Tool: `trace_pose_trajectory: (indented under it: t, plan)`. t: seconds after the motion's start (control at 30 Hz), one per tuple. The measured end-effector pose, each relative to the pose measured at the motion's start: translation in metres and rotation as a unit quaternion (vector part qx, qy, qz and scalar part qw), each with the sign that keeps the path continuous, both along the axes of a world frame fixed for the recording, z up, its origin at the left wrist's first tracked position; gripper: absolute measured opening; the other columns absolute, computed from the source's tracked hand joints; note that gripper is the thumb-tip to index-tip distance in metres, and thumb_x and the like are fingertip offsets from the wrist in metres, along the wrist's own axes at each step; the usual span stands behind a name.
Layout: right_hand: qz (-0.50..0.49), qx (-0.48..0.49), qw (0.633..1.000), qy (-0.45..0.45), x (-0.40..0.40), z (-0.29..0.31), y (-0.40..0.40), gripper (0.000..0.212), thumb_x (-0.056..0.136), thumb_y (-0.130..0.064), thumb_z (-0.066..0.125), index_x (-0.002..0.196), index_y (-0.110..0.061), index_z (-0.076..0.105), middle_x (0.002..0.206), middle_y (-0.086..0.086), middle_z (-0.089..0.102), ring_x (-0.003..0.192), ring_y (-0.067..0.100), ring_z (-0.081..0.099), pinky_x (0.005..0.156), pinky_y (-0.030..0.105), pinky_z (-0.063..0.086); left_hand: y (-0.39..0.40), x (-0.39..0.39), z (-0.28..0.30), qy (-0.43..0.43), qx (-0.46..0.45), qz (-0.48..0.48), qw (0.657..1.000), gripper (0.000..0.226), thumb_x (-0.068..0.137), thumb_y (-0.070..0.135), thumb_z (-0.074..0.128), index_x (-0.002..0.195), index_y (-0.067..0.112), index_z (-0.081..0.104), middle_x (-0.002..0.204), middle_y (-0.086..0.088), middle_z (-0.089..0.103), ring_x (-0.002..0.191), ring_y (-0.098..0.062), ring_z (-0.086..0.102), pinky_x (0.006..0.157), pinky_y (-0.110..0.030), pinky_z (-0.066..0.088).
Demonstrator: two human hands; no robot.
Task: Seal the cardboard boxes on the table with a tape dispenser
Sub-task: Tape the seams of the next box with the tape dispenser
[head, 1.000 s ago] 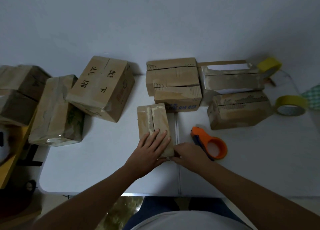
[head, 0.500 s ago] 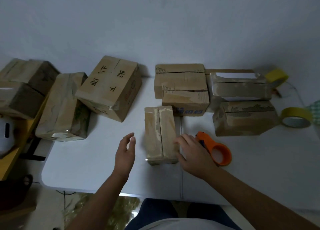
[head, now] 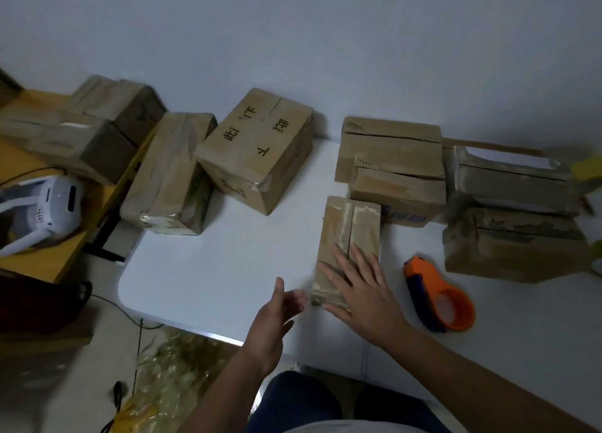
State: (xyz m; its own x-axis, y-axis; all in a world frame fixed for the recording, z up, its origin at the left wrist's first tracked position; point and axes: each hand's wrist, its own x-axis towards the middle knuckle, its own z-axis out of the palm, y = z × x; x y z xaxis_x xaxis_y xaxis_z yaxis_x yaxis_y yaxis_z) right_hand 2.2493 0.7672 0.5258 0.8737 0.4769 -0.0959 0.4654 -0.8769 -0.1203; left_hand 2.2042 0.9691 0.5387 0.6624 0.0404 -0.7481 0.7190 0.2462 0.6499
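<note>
The box (head: 348,237) is pressed flat by the spread right hand (head: 361,289), its long side running from the table's (head: 202,269) near edge to the far one; the left hand (head: 277,315), open, is held just beside it

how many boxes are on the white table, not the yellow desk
7: small box under the right hand, two left, two stacked centre, two right. More may be hidden.
</note>
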Motion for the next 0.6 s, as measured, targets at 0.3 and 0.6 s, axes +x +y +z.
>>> trace_pose_trajectory:
  t: [0.3, 0.6]
  plan:
    - [-0.002, -0.004, 1.0, -0.021, -0.002, -0.003, 0.0, 0.063, 0.096, -0.061, 0.027, 0.153, -0.033, 0.021, 0.163, 0.002, 0.01, 0.148, 0.033, 0.012, 0.116, 0.052, 0.013, -0.009, 0.0, -0.008, -0.078, 0.073, 0.038, 0.994, 0.023, 0.093, 0.03, 0.066, 0.086, 0.011, 0.077, 0.083, -0.002, 0.072, 0.082, -0.011, 0.064, 0.086, -0.025, 0.051]
    - [0.002, -0.005, 1.0, -0.031, -0.001, -0.009, 0.0, 0.065, 0.096, -0.057, 0.031, 0.154, -0.034, 0.014, 0.163, 0.003, 0.004, 0.149, 0.033, 0.004, 0.118, 0.053, 0.008, -0.012, 0.019, -0.018, -0.106, 0.198, -0.079, 0.971, 0.028, 0.094, 0.035, 0.065, 0.07, 0.021, 0.069, 0.066, 0.004, 0.066, 0.067, -0.006, 0.061, 0.072, -0.022, 0.047]
